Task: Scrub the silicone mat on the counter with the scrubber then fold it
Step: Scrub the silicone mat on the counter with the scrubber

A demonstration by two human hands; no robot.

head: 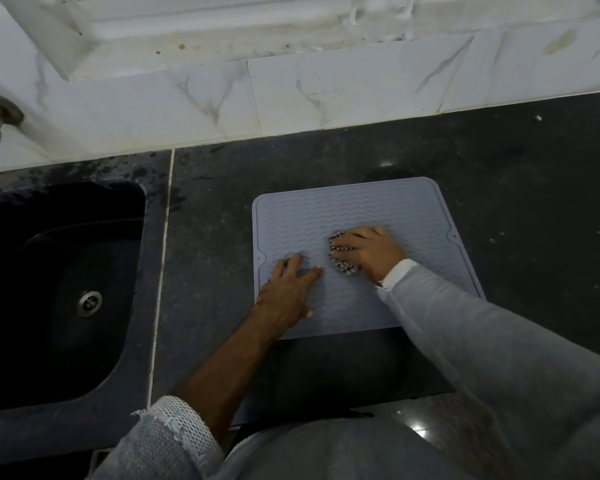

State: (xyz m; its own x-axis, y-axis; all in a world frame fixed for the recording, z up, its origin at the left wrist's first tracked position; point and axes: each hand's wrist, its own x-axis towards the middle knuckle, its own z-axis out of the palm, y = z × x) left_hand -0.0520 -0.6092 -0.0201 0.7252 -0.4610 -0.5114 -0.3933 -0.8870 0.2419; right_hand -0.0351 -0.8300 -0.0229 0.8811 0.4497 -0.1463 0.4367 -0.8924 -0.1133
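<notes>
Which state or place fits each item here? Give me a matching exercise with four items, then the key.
Items:
1. silicone mat
2. scrubber
3. left hand
4. sink

States or places:
A. pressed flat on the mat, fingers spread
B. held under the right hand
C. set into the counter, left of the mat
D. lying unfolded on the counter

Pairs: 1-D, 2-B, 3-A, 4-C
</notes>
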